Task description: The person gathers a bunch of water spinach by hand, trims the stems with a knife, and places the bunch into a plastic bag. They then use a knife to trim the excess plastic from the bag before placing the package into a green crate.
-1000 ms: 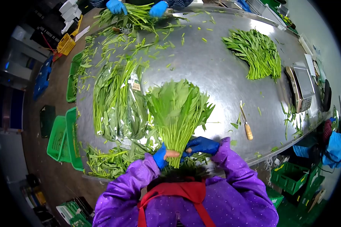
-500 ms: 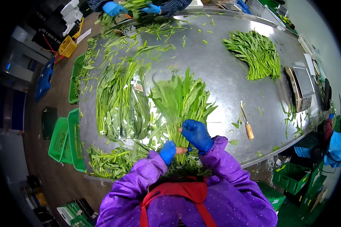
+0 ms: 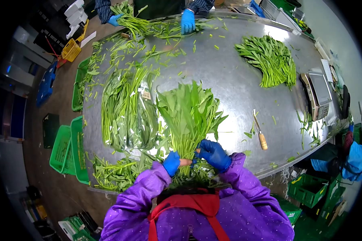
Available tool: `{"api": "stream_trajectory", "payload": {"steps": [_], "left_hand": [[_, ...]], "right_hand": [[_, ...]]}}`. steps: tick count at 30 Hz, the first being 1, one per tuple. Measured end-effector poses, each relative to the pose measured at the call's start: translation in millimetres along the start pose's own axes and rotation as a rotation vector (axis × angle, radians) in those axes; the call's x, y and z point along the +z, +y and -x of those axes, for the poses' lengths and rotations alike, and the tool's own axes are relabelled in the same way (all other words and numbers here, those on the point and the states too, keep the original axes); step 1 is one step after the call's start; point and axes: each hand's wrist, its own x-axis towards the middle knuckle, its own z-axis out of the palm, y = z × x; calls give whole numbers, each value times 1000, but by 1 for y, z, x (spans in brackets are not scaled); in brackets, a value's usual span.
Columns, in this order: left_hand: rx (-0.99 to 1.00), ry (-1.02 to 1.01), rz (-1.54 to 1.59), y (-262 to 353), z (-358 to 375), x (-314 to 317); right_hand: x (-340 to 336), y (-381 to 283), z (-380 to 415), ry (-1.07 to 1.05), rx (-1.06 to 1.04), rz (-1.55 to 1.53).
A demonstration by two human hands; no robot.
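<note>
A bunch of leafy greens [image 3: 189,112] stands with its leaves away from me and its stems between my hands. My left hand [image 3: 173,162], in a blue glove with a bare thumb, is closed round the lower stems. My right hand [image 3: 214,154], gloved alike, is closed at the right side of the stems; a bit of dark blue material shows between the hands, too small to make out. Bagged greens [image 3: 128,112] lie to the left. Loose greens [image 3: 116,172] lie near the front edge. A hooked knife with a wooden handle [image 3: 262,140] lies on the right.
On the metal table [image 3: 213,52] are another pile of greens [image 3: 269,60] and a scale [image 3: 319,94]. Across it, a co-worker's blue-gloved hands [image 3: 188,22] are among greens and cut stems. Green crates [image 3: 81,148] stand at the left edge, another crate [image 3: 308,188] at lower right.
My right hand has moved down and slightly right, and the bunch has shifted lower. The co-worker's hands have moved apart, one now resting at the table's far edge.
</note>
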Motion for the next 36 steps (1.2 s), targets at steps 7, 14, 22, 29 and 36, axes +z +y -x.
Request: {"api": "stream_trajectory", "payload": {"steps": [7,14,22,29,36], "left_hand": [[43,62,-108,2,15,-10],[282,187,-329,44,31,-31],[494,457,-1348,78,6,2],[262,382,-1609,55,-2,39],[192,284,-1634,29,4,49]], "right_hand": [[-42,-27,0,356,-108,-767],[-48,20,45,-411,309,746],[65,-21,-16,-10,-245,-543],[65,21,-32,82,274,-1253],[52,32,-21,-80,251,-1358]]}}
